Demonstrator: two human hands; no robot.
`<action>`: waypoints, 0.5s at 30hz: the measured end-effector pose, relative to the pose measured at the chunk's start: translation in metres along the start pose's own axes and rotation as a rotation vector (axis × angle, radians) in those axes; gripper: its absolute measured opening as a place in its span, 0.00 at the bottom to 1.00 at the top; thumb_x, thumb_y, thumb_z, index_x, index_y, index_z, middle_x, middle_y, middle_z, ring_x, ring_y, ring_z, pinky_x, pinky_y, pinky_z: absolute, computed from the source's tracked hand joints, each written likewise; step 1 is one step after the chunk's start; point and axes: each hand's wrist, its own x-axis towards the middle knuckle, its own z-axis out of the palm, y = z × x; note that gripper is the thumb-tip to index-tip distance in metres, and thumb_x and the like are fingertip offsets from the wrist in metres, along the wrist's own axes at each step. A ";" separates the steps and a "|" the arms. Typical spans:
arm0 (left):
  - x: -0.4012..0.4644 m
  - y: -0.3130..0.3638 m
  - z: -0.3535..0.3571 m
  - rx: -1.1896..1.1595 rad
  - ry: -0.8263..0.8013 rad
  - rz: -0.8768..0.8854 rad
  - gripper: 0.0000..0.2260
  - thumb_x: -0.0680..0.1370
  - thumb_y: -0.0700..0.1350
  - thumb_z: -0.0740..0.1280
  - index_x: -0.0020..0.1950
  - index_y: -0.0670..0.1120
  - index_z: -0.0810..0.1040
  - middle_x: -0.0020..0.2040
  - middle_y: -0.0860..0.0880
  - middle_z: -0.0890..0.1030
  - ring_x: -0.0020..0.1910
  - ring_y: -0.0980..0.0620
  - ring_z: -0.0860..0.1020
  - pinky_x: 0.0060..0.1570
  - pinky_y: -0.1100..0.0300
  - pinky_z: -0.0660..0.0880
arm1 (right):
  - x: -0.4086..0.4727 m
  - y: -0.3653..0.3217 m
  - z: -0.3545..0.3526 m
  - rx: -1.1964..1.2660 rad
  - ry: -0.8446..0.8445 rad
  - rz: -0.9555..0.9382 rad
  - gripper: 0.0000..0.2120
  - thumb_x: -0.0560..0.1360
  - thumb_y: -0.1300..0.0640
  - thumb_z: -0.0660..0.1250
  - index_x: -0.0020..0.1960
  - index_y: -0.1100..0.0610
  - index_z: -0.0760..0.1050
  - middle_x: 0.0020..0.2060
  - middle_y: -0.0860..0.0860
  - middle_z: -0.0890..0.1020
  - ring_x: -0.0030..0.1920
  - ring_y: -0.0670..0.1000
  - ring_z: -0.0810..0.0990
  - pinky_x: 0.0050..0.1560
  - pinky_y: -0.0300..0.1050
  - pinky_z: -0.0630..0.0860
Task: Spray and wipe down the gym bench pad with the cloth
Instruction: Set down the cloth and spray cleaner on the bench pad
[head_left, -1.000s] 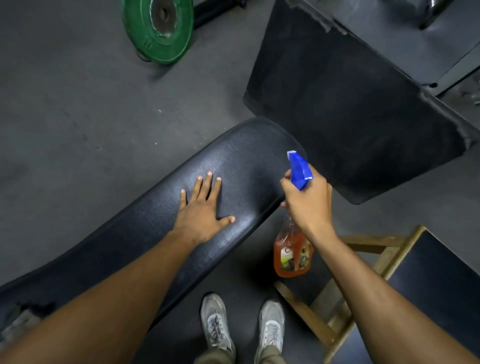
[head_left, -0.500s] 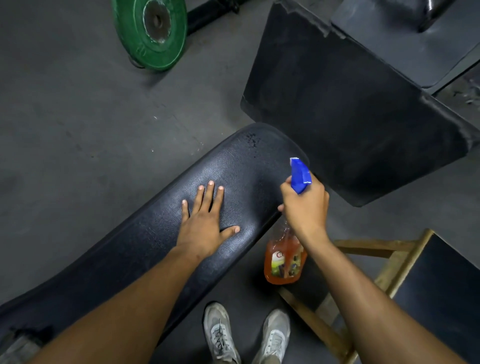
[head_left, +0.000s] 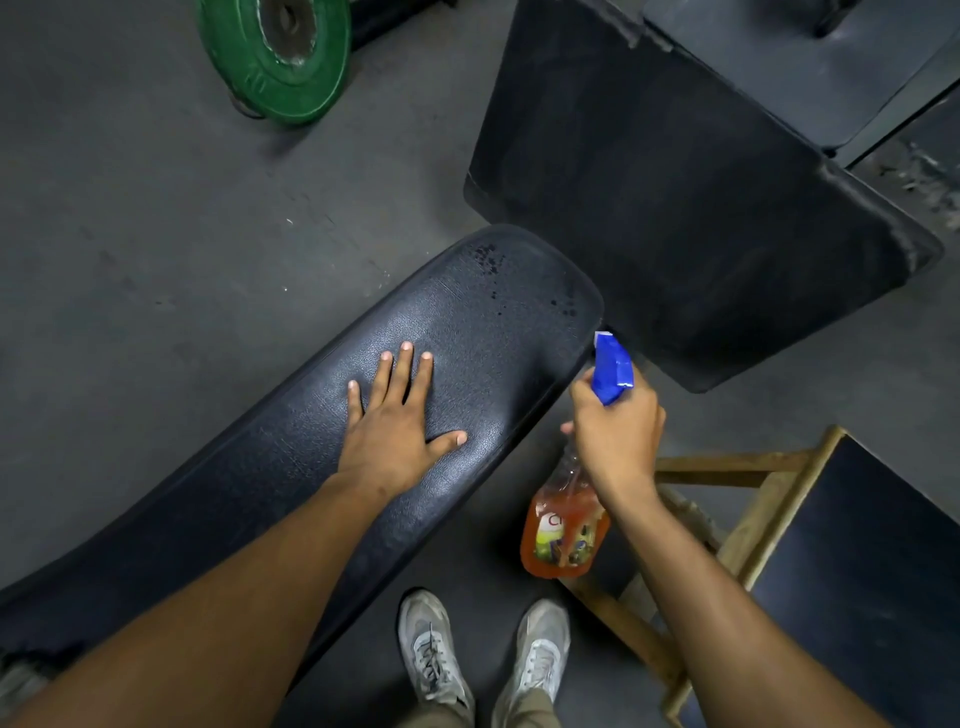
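A long black gym bench pad (head_left: 483, 322) runs from the lower left up to the centre. Dark wet droplets speckle its far rounded end. My left hand (head_left: 397, 431) lies flat on the pad, fingers spread, holding nothing. My right hand (head_left: 618, 431) grips the neck of a spray bottle (head_left: 563, 538) with orange liquid and a blue trigger head, held just off the pad's right edge with the nozzle toward the pad's far end. A bit of grey cloth (head_left: 21, 680) shows at the bottom left edge, mostly hidden by my left arm.
A green weight plate (head_left: 275, 67) stands on the grey floor at the top left. A large black mat (head_left: 701, 197) lies beyond the pad on the right. A wooden-framed stool with a dark top (head_left: 852, 577) is at the lower right. My two grey shoes (head_left: 483, 660) are below.
More dark spray droplets have appeared on the pad's far end. My right hand with the bottle has shifted slightly; my left hand stays flat on the pad.
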 end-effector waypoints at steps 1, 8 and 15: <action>0.000 0.000 0.000 0.000 0.002 0.000 0.47 0.77 0.73 0.57 0.83 0.54 0.34 0.83 0.53 0.30 0.82 0.49 0.31 0.78 0.38 0.37 | -0.003 0.001 0.002 -0.010 -0.013 -0.009 0.02 0.68 0.52 0.66 0.38 0.48 0.73 0.28 0.47 0.80 0.31 0.54 0.86 0.46 0.62 0.83; -0.001 0.001 0.000 -0.024 0.024 0.010 0.47 0.77 0.71 0.60 0.84 0.53 0.35 0.83 0.53 0.32 0.82 0.50 0.33 0.79 0.39 0.38 | -0.033 0.013 0.026 -0.117 -0.171 -0.114 0.10 0.64 0.44 0.62 0.42 0.48 0.71 0.34 0.54 0.80 0.39 0.67 0.83 0.43 0.62 0.83; -0.028 -0.020 0.003 -0.024 0.076 -0.019 0.45 0.79 0.70 0.58 0.84 0.50 0.38 0.84 0.51 0.36 0.83 0.52 0.36 0.80 0.46 0.39 | -0.050 0.011 0.045 -0.144 -0.261 -0.237 0.14 0.66 0.44 0.61 0.46 0.51 0.72 0.34 0.52 0.81 0.39 0.63 0.84 0.44 0.55 0.80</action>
